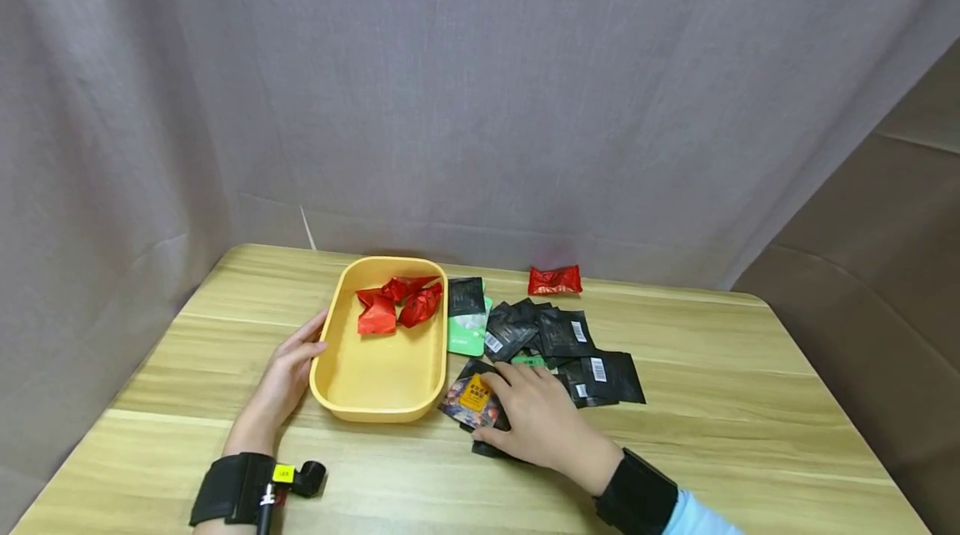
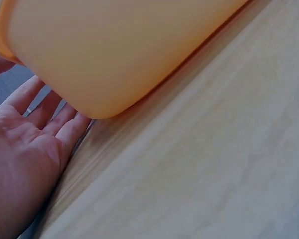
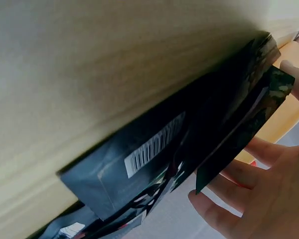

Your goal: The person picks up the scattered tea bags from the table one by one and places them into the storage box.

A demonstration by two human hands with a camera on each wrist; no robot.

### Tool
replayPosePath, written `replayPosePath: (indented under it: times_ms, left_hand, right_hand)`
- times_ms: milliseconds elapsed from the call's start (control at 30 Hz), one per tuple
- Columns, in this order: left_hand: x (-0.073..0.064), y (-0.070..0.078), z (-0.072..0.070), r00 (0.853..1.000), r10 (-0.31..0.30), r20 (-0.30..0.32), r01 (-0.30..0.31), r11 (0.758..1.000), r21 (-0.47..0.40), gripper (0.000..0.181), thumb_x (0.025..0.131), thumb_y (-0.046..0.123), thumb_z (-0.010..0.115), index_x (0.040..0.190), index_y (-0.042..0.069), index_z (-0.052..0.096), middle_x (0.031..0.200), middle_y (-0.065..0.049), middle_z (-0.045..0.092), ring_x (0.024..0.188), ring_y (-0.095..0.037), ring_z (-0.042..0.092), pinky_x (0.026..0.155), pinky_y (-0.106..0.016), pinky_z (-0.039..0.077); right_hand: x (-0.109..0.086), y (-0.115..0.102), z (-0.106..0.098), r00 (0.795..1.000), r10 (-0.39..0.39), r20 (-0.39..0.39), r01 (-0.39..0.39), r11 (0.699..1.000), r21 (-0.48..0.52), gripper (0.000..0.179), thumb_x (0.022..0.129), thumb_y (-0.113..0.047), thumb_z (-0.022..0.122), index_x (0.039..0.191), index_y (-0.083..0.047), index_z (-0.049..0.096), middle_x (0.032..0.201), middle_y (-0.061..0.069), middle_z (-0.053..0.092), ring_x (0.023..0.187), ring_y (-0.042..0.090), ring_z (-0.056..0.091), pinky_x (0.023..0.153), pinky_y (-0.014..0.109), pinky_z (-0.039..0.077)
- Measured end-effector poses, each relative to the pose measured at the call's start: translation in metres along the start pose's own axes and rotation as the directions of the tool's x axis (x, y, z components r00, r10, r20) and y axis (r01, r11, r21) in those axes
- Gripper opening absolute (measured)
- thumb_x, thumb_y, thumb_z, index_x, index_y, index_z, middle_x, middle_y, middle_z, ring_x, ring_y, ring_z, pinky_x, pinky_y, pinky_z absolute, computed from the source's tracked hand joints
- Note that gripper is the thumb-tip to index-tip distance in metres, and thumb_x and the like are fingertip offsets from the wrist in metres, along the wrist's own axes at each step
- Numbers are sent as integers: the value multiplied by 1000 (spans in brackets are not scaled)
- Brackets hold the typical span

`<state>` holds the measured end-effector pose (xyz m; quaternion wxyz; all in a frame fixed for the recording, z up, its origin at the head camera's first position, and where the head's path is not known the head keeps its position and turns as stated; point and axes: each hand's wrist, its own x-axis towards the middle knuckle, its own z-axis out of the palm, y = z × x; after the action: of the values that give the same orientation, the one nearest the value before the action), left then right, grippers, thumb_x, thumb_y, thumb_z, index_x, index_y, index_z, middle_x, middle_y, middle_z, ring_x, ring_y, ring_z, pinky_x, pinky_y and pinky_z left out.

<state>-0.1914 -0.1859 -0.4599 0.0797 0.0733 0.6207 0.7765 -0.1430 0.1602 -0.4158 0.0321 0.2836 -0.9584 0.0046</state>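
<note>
My left hand (image 1: 288, 364) is at the left side of a yellow plastic tray (image 1: 378, 412). Its thumb lies over the rim, and in the left wrist view the fingers (image 2: 45, 107) rest along the outer wall. Several crumpled red wrapped pieces (image 1: 377, 314) lie in the tray's far part. Right of the tray, my right hand (image 1: 543, 418) holds a dark printed sachet (image 1: 472, 397) with a yellow label, thumb at one edge and fingers at another. More black sachets lie under it. In the right wrist view, a black sachet with a barcode (image 3: 154, 147) shows beneath the held one.
Several black sachets (image 1: 562, 333) lie in an overlapping heap beyond the right hand. Green packets (image 1: 467, 335) stand against the tray's right side, one partly under a black sachet. A red wrapped piece (image 1: 555, 280) sits near the far edge of the wooden table (image 1: 712, 402). Grey cloth (image 1: 480, 102) hangs behind.
</note>
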Motion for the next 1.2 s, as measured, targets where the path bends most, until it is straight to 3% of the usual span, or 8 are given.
replayPosePath:
  times_ms: [333, 400, 500, 567, 667, 967, 1067, 1200]
  left_hand:
    - [-2, 3, 3, 1000, 17, -21, -17, 1000, -10, 60, 95, 6, 40, 149, -2, 14, 157, -27, 5, 124, 0, 43, 92, -9, 46]
    - [-4, 4, 3, 1000, 15, -26, -15, 1000, -13, 61, 95, 5, 41, 149, -3, 14, 156, -23, 17, 120, 1, 46, 91, -9, 47]
    - [-6, 5, 2, 1000, 27, -14, -28, 999, -20, 61, 94, 4, 41, 148, -5, 14, 145, -8, 36, 118, 1, 48, 91, -10, 47]
    - [-8, 4, 1, 999, 37, 2, -37, 999, -22, 61, 94, 3, 41, 148, -6, 14, 137, 1, 41, 119, 0, 48, 92, -11, 47]
    - [-13, 3, 0, 999, 42, 29, -41, 999, -28, 60, 95, 3, 40, 148, -6, 14, 142, -1, 38, 121, 1, 46, 94, -11, 46]
    - [-18, -2, -8, 998, 34, 55, -31, 998, -46, 59, 96, 4, 36, 150, -2, 11, 158, -16, 14, 123, 3, 43, 95, -10, 45]
    - [-18, -5, -11, 997, 48, 55, -45, 998, -54, 59, 96, 3, 36, 150, -1, 13, 154, -11, 24, 123, 3, 44, 94, -11, 46]
    - [-15, -8, -12, 994, 87, 64, -82, 994, -75, 58, 95, 0, 36, 148, -5, 14, 136, 6, 42, 120, -1, 48, 93, -14, 48]
  right_hand:
    - [-6, 2, -6, 998, 31, -58, -29, 999, 41, 64, 78, -57, 60, 129, -18, 56, 138, 13, 53, 121, 32, 49, 102, 54, 43]
    - [-7, 5, -10, 996, 42, -80, -38, 998, 46, 63, 77, -56, 61, 128, -19, 57, 137, 11, 54, 120, 30, 49, 102, 53, 44]
    - [-8, 9, -17, 990, 60, -128, -55, 998, 43, 62, 76, -55, 61, 126, -20, 58, 135, 9, 56, 118, 26, 50, 100, 49, 46]
    - [-7, 13, -21, 984, 75, -163, -68, 997, 45, 61, 76, -55, 62, 125, -20, 59, 133, 8, 57, 117, 24, 51, 100, 48, 47]
    - [-3, 19, -28, 972, 84, -217, -73, 996, 59, 61, 75, -54, 63, 125, -19, 60, 132, 7, 58, 117, 24, 51, 98, 49, 47]
    - [26, 17, -41, 948, 15, -319, 13, 996, 85, 60, 79, -53, 61, 128, -19, 56, 135, 8, 54, 120, 25, 48, 99, 50, 47]
    - [41, 11, -42, 950, -6, -311, 34, 996, 84, 61, 80, -54, 59, 131, -21, 55, 136, 6, 54, 122, 24, 47, 101, 49, 46]
    - [65, 2, -43, 960, -49, -276, 67, 996, 56, 62, 80, -56, 58, 133, -23, 52, 138, 4, 52, 124, 23, 45, 102, 48, 45]
